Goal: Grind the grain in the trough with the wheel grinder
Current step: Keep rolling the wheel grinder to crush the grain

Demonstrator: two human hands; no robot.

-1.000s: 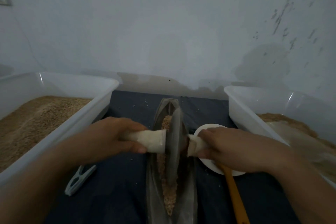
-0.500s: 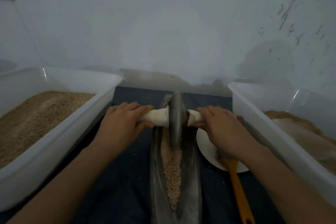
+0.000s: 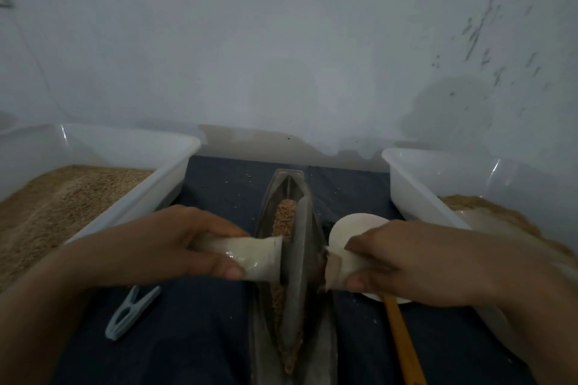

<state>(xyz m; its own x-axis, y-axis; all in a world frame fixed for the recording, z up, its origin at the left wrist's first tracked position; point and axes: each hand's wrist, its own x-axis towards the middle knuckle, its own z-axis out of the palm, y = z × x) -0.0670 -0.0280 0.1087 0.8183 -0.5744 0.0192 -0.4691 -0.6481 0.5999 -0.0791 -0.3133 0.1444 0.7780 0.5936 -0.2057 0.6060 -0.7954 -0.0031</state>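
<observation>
Dark blue cloth surface against pale wall. Long grey metal trough: flanked by white plastic tubs, pale blue clothes peg left. White wheel-grinder handles are gripped by left hand and right hand.

Trough dark grey metal, wheel same grey w/ off-white handles. Grain tan-brown, speckled. Cloth dark navy, plain. Two tubs translucent white. Peg pale blue-grey. Plate white; spoon handle orange-yellow. Wall pale grey, dark flecks at right.

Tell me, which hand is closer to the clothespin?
Left. The left hand grips the handle just above the clothespin; the right hand is across the trough.
</observation>
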